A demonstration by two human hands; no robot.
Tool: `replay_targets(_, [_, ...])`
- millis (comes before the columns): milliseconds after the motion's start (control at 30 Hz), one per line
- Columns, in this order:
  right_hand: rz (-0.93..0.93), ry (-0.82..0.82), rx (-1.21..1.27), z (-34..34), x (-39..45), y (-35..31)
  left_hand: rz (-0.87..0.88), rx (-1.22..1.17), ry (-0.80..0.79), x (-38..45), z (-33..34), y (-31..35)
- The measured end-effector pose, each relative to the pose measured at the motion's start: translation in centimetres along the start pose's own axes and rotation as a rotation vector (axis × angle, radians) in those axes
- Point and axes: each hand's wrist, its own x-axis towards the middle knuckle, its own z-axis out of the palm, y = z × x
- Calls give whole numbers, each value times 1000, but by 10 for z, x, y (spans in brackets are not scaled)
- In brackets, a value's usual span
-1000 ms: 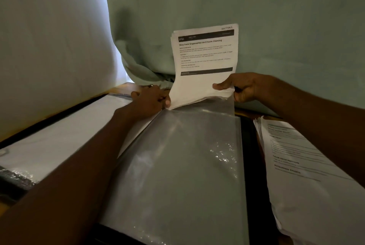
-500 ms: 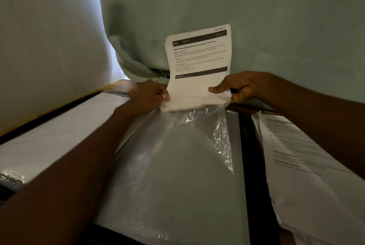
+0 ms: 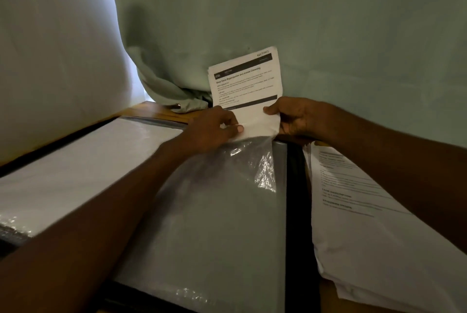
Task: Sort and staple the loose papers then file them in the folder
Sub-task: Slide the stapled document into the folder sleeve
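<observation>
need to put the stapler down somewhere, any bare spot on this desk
Little is bare. A wooden strip shows between the curtain and the folder's left page. The middle is crowded: left hand and right hand feed a paper set into the plastic sleeve; loose papers fill the right.

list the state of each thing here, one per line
paper set: upright, lower part inside the sleeve
plastic sleeve: mouth open, crinkled
left hand: holding sleeve's mouth
right hand: gripping paper set
folder: lying open
loose paper stack: flat, unfiled
</observation>
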Motion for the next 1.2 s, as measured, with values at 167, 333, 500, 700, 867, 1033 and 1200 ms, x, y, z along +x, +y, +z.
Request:
replay_targets(167, [-35, 86, -122, 2, -4, -6, -36, -124, 16, 22, 16, 39])
replay_targets(333, [37, 171, -240, 1, -3, 3, -151, -143, 31, 37, 32, 36])
replay_targets(500, [101, 71, -328, -8, -6, -2, -55, -148, 16, 36, 29, 18])
replay_targets(700, [-1, 119, -102, -12, -6, 4, 25, -7, 64, 31, 16, 20])
replay_targets(867, [14, 86, -212, -17, -13, -10, -90, 114, -130, 24, -30, -19])
replay_targets(1033, [135, 43, -501, 1, -7, -16, -133, -75, -15, 16, -38, -39])
replay_targets(1200, [83, -19, -387, 3, -4, -22, -84, -38, -45, 23, -14, -29])
